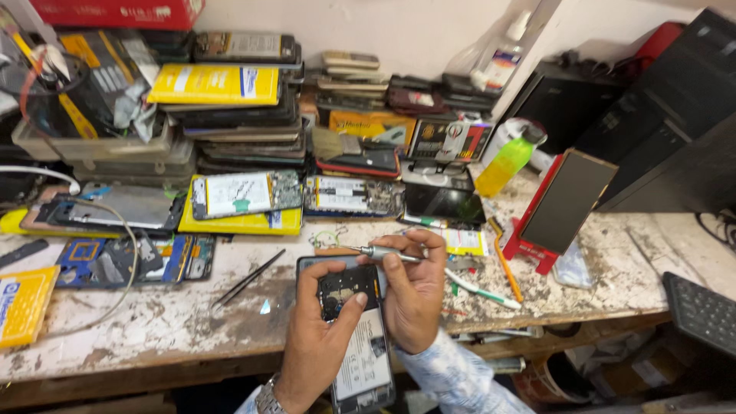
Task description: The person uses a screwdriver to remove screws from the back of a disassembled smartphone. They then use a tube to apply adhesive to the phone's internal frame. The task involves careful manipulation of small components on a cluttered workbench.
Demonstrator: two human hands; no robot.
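An opened phone (359, 337) with its back cover off lies on the worn workbench (153, 322), hanging over the front edge. Its black board and pale battery show. My left hand (318, 337) grips the phone's left side, thumb resting on the black upper part. My right hand (414, 287) is shut on a slim silver screwdriver (379, 252), held level above the phone's top edge with its tip pointing left. Black tweezers (249, 277) lie on the bench to the left of the phone.
Stacks of opened phones and parts (245, 115) line the back wall. A yellow-green bottle (506, 162), a phone on a red stand (563, 203), an orange pencil (504, 268) and a white pen (479, 287) sit to the right. A keyboard (701, 310) lies far right.
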